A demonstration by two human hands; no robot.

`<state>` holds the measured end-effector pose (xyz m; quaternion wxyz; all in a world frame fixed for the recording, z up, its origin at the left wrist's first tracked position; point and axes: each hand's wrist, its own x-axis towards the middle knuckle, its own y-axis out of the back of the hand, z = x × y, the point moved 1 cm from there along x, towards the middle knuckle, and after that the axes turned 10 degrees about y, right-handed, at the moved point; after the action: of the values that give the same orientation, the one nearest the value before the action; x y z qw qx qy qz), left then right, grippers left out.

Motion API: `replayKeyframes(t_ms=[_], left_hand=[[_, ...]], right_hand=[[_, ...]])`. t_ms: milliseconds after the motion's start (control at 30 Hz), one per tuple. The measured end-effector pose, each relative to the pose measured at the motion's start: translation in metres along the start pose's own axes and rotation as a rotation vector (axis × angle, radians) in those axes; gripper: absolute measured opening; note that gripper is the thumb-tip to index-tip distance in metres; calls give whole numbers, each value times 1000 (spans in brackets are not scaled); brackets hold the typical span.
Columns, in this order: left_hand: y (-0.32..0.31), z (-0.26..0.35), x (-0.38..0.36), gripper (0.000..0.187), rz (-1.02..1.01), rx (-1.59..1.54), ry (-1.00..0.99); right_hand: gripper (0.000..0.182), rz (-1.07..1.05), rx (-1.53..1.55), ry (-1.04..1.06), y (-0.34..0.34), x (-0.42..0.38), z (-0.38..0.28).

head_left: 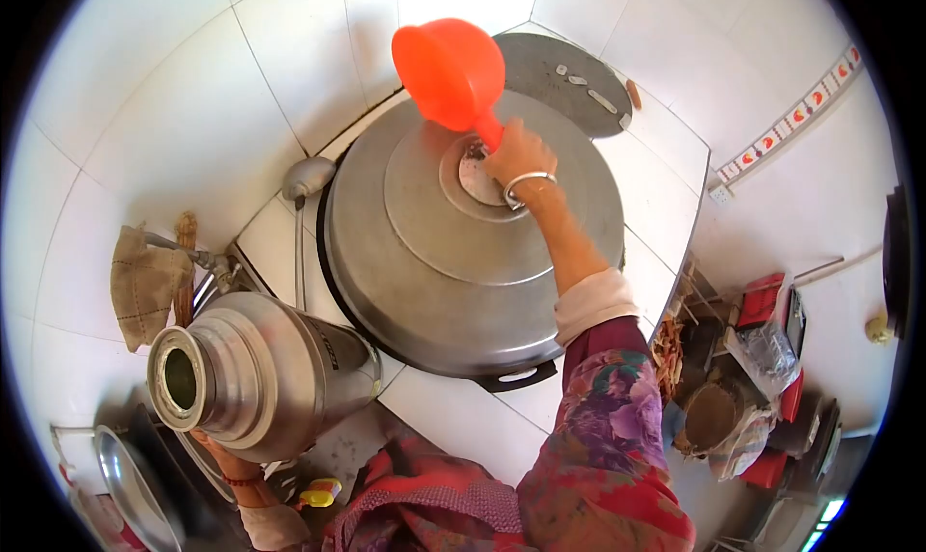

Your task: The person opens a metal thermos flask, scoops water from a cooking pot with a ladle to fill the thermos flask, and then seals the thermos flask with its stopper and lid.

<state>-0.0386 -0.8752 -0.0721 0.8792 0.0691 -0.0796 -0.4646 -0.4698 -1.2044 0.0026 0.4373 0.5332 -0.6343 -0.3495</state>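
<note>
My right hand [521, 158], with a bangle at the wrist, is closed round the handle of an orange-red plastic dipper [449, 74]. The dipper overlaps the far part of a large domed metal lid [463, 253], which covers a wide pot. On the left, a metal thermos flask [275, 359] leans with its uncapped mouth facing me. My left hand [217, 453] grips the flask from below its neck; most of its fingers are hidden behind the metal.
A long-handled metal ladle [310, 178] rests left of the lid. Behind it lies a round dark board [564, 81] with small pieces on top. A tap [217, 265] with a brown cloth [149, 287] is at the left wall. Metal basins [140, 484] stand lower left, cluttered bags [767, 354] at right.
</note>
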Motion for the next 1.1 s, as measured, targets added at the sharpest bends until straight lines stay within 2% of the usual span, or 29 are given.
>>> replayKeyframes(t_ms=[33, 133, 267, 333, 467, 767, 967, 1033, 1067, 1100], left_hand=[[5, -11, 0, 41, -3, 9, 7], [12, -22, -6, 47, -50, -314, 135], [10, -14, -8, 45, -43, -79, 5], [11, -14, -8, 45, -32, -348, 171], [6, -10, -8, 47, -10, -521, 224], [-5, 2, -4, 43, 38, -427, 206], [-16, 8, 2, 40, 38, -380, 187], [-18, 7, 3, 39, 24, -363, 179], [-18, 5, 5, 39, 13, -367, 178], [-17, 5, 7, 39, 1, -355, 174]], right_hand=[[35, 43, 4, 12, 6, 1, 0], [39, 80, -39, -5, 38, 6, 7], [43, 78, -122, -62, 67, 15, 40], [45, 134, -160, -111, 78, 16, 59], [46, 170, -176, -117, 88, 20, 109], [44, 118, -187, -220, 79, 12, 203], [40, 232, -86, -173, 91, -14, 248], [37, 348, -38, -197, 120, -40, 233], [41, 326, 235, -251, 137, -64, 216], [41, 330, 222, -276, 150, -90, 202]])
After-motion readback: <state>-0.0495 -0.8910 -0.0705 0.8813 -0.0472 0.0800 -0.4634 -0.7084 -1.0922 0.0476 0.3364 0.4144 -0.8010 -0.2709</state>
